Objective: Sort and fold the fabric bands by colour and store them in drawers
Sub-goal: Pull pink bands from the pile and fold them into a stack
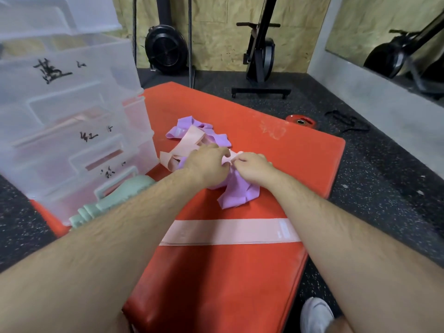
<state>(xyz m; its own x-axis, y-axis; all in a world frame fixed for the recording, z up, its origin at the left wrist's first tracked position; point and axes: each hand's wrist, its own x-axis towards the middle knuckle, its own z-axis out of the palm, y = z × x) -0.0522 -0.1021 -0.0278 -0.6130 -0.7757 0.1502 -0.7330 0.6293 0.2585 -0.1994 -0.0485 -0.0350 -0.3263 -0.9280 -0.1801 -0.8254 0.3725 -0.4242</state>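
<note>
A tangled heap of pink bands (189, 140) and purple bands (237, 192) lies mid-mat on the red mat (276, 164). My left hand (206, 162) and my right hand (253, 165) meet over the heap, each pinching the same pink band between them. One pink band (230, 231) lies flat and straight across the mat nearer to me. A green band bundle (113, 200) sits by the foot of the clear plastic drawer unit (72, 121) on the left, whose drawers carry handwritten labels.
Dark speckled rubber floor surrounds the mat. A red weight plate (301, 122) and a black strap (348, 121) lie on the floor at the right. Black exercise machines (260, 51) stand at the back wall. My white shoe (316, 313) is at the bottom right.
</note>
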